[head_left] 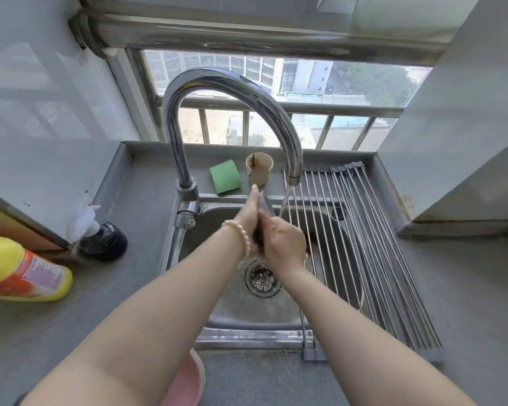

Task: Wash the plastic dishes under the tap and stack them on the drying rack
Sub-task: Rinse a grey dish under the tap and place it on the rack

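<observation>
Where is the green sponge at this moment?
In the head view, the green sponge lies on the counter ledge behind the sink, between the tap base on its left and the stained cup on its right.

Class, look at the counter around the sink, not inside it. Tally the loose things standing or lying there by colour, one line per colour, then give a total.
Green: 1, the sponge
Beige: 1, the stained cup
Yellow and orange: 1, the bottle lying on its side
Dark with a white top: 1, the pump bottle
Total: 4
</observation>
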Available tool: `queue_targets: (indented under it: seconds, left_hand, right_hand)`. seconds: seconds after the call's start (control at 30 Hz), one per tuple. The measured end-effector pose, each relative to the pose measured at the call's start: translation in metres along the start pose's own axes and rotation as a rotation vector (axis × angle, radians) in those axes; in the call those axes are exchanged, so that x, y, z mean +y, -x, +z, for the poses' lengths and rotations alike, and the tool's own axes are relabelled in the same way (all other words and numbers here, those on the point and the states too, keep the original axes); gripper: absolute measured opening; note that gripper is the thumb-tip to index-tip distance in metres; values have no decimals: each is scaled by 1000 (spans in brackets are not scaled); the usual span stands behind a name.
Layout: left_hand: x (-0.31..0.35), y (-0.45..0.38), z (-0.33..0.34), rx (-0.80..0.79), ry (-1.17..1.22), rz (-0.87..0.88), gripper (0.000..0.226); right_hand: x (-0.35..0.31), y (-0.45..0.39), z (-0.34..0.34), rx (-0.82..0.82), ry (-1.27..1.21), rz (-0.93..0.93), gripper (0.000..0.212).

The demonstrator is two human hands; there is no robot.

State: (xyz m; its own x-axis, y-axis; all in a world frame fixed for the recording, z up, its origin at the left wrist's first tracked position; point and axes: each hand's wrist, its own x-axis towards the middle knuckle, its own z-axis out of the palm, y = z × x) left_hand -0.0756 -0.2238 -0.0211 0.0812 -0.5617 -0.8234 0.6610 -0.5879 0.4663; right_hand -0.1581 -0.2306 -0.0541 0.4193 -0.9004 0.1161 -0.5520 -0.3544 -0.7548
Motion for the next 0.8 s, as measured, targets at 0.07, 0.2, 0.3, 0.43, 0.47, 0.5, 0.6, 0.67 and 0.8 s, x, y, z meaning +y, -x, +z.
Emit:
queue_targets:
  seconds: [0.07,0.2,0.3,0.43,0.47,0.5,0.6,0.67,0.8]
  left_hand:
    - [17,0,-23,-64,67,-72,78]
    - [21,-3,-56,-34,-138,-81,42]
    - [4,-12,-60,63,-146,189,30]
    - [-8,-14,-55,107,29,460,18]
    - [-12,-16,-53,108,45,484,17]
    - [-17,-18,-52,98,73,500,17]
    - [-34,-23,-41,-31,172,419,41]
    - [-40,-24,-32,-127,220,335,64]
    - [-37,-20,-26,-183,452,317,63]
  right_hand:
    - [15,1,-5,-8,233,-344,78]
    - [26,0,-21,-108,468,-910,55]
    - [33,7,-32,-314,489,-862,64]
    - [29,7,-39,-498,751,-575,76]
    - [24,5,-37,-549,809,-463,72]
    - [18,0,-32,-574,846,-348,72]
    - [-2,-12,-16,-540,871,-44,80]
    - [-10,-19,-7,-497,860,35,78]
    - [-13,-15,5,-632,698,-172,60]
